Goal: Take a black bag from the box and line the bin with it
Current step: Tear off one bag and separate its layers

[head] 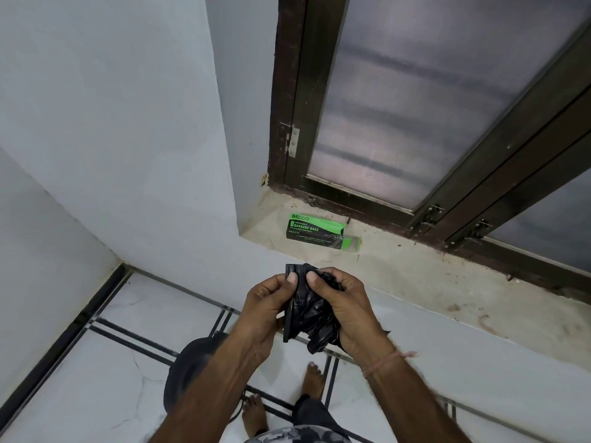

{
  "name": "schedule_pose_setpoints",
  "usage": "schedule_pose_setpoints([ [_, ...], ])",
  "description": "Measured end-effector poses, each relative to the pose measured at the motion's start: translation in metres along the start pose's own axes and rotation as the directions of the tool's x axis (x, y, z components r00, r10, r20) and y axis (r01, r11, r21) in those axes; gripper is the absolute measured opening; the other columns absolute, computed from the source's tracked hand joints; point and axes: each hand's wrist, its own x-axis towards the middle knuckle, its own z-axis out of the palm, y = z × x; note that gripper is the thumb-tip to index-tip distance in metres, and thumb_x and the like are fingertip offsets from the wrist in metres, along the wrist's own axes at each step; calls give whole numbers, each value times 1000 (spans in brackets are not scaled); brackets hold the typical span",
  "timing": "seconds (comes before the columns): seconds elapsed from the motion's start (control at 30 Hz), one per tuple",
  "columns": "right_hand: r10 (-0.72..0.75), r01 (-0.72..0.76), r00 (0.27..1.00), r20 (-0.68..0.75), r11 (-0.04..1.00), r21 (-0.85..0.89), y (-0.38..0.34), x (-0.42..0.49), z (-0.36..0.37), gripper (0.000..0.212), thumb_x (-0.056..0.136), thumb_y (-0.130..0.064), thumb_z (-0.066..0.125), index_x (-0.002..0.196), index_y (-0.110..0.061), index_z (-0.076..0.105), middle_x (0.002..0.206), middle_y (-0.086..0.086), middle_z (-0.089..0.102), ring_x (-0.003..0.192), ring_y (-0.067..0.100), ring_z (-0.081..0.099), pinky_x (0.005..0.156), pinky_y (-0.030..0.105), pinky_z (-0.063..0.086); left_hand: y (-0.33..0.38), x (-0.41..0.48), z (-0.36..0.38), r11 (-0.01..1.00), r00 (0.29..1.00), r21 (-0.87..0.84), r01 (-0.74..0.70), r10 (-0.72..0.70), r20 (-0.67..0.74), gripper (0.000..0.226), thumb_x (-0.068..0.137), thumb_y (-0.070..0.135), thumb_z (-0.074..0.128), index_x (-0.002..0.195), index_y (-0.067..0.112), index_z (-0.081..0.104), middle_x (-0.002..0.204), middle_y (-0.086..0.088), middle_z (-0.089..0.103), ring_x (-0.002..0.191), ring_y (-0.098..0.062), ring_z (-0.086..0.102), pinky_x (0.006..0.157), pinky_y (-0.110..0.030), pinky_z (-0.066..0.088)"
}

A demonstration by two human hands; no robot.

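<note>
1. The dark bin [188, 369] stands on the tiled floor [96, 362], partly hidden behind the left forearm.
2. The left hand [268, 310] pinches the folded edge of the black bag [315, 314], held over the floor.
3. The green box [319, 230] lies on the window sill [415, 279], beyond the hands and apart from the bag.
4. The right hand [350, 310] clutches the bag's crumpled part, thumb on top.
</note>
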Motion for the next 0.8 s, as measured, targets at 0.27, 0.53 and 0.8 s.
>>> schedule_pose_setpoints([
  [0.27,-27,26,999,-23,1000,-9,-1,12,-1,6,92,-8,73,86,-8,74,81,13,72,74,22,69,69,32,58,4,11,10,995,998,-99,23,-28,-53,23,84,35,74,86,12,77,87,-12,76,77,-20,70,72,-35,57],
  [0.53,8,1,995,-98,996,90,-8,32,2,6,92,-6,72,88,-3,68,80,9,74,70,17,71,63,27,59,16,25,36,973,987,-228,28,-63,-149,17,88,22,74,92,5,75,86,-14,77,77,-27,73,80,-42,62],
  [0.8,-84,84,996,5,994,-74,-31,66,-21,10,89,-4,76,99,-6,76,99,12,79,92,22,75,79,29,59,26,45,55,988,977,-120,-99,73,-202,33,97,24,68,98,-10,69,84,-20,74,70,-27,71,58,-32,60],
])
